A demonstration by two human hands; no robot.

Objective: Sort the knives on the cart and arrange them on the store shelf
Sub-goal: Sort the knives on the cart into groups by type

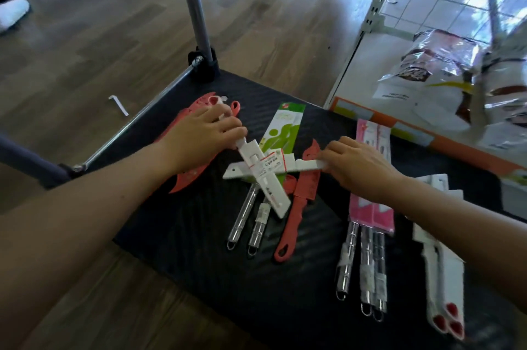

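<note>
White is the colour of both knives you hold; your left hand [199,138] has its fingers curled round the far end of the slanted white knife [272,199], and your right hand [359,167] pinches the right end of the crosswise white knife [242,172]; neither hand is free.

Both knives cross in the gap between your hands, low over the black cart [285,292]; the slanted one seems to lie on top; its long side runs from your left hand down toward you, while the other runs from hand to hand.

Coral knives [185,181] lie under your left hand; a green pack [288,127] sits just past the crossing; steel-handled knives [242,221] point toward you.

A pile of white knives [445,272] lies on the outer side of your right arm, beside the pink packs [368,215]; your right hand is nearer, so I think its knife goes there first; lift the slanted one clear before that, or the two may snag.

The store shelf [399,124] stands past your right hand.
</note>
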